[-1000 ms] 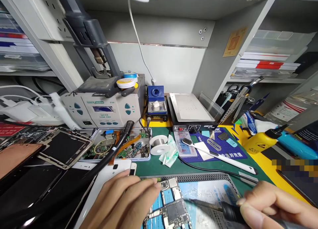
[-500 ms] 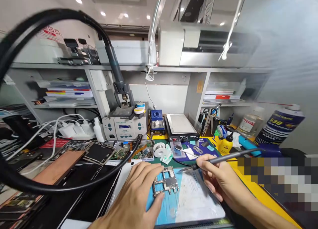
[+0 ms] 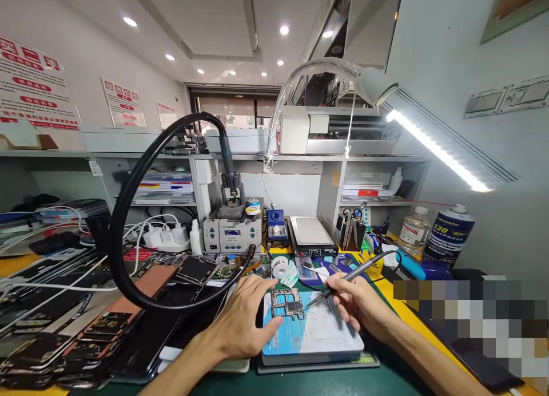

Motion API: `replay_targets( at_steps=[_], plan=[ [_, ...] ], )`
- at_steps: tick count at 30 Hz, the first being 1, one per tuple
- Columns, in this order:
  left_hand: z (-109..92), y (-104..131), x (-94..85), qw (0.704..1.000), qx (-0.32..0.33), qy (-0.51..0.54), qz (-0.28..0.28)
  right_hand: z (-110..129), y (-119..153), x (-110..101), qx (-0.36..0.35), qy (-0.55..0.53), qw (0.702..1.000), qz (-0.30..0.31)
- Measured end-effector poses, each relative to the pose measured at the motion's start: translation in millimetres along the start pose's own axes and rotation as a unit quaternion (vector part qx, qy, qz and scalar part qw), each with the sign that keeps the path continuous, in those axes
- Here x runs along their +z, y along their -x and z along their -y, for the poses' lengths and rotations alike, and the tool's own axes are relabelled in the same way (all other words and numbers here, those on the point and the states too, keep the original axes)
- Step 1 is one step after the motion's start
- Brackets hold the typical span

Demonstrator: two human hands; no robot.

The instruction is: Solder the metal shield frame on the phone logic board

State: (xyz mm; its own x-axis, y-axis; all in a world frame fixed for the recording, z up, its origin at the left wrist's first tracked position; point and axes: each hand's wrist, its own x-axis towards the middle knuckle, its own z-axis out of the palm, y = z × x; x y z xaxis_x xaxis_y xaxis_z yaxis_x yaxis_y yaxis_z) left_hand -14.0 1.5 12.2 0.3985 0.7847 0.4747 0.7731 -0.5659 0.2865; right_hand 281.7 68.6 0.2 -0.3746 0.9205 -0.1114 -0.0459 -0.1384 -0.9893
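Left hand spread flat, fingers loosely apart, steadying circuit board on blue pad, right hand closed around soldering iron, tip contact unclear.

- One head-worn view, looking forward and slightly down across the workbench toward the shelves
- Both hands sit near, low in frame

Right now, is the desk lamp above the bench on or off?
On. The long lamp bar glows bright white along its whole length, above the right hand holding the soldering iron.
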Motion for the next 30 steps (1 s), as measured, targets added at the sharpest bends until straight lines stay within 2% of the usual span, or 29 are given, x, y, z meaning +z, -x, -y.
replay_targets(
  at_steps=[6, 12, 17, 22, 26, 30],
  plan=[
    [2.6, 1.2, 4.4, 1.0, -0.005, 0.007, 0.002, -0.2, 2.4, -4.5, 0.005, -0.006, 1.0, 0.016],
    [4.3, 3.2, 6.8, 0.999, -0.011, 0.043, 0.009, 2.5, 5.0, -6.8, 0.027, -0.011, 0.999, -0.021],
    [5.0, -2.1, 4.1, 0.998, -0.011, 0.058, 0.039, 22.5, -6.0, -3.9, 0.065, -0.026, 0.997, -0.037],
    [6.1, -10.4, -3.0, 0.996, 0.0, 0.05, 0.073, 40.4, -26.2, 11.7, 0.084, -0.037, 0.996, -0.02],
    [8.4, -13.0, -1.8, 0.998, 0.01, 0.017, 0.066, 33.1, -34.0, 27.0, 0.062, -0.039, 0.997, -0.013],
    [11.1, -10.1, 5.0, 0.999, 0.03, -0.022, 0.032, 18.9, -27.1, 31.8, 0.044, -0.035, 0.998, 0.003]
  ],
)
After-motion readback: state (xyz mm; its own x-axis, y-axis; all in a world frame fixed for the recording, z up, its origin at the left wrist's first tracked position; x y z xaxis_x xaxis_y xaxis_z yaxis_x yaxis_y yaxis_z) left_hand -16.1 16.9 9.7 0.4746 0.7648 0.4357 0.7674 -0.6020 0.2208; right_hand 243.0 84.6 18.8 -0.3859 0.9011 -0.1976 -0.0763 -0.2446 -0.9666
